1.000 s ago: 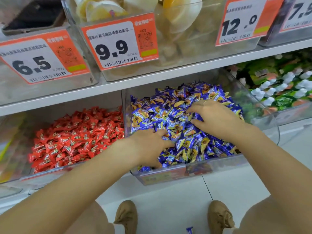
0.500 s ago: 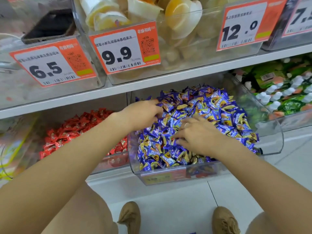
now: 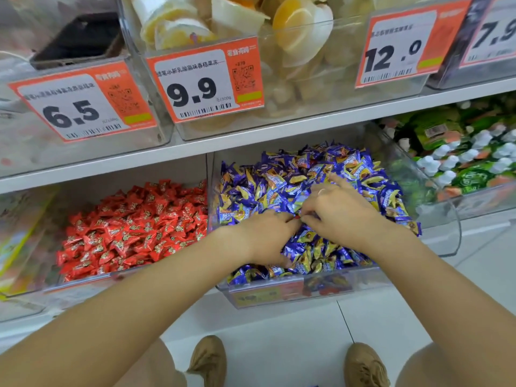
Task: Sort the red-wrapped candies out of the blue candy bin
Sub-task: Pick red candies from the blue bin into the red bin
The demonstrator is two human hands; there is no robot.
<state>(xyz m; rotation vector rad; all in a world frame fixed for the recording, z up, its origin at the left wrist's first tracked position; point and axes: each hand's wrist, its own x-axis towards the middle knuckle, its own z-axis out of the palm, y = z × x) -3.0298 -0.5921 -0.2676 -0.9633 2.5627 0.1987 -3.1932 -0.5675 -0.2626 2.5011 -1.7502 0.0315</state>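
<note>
Your tan shoes (image 3: 208,358) stand on the floor just below the blue candy bin (image 3: 315,290). Inside it, your left hand (image 3: 265,236) and right hand (image 3: 339,210) meet fingertip to fingertip, pinching a red-wrapped candy (image 3: 297,217) barely visible between them. Left of that bin lies the red candy bin (image 3: 83,280), price tags (image 3: 205,79) above.

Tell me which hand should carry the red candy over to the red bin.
Left, probably. The left hand touches the red candy showing between both hands, and the red bin lies on its side; the right hand would have to cross over.
</note>
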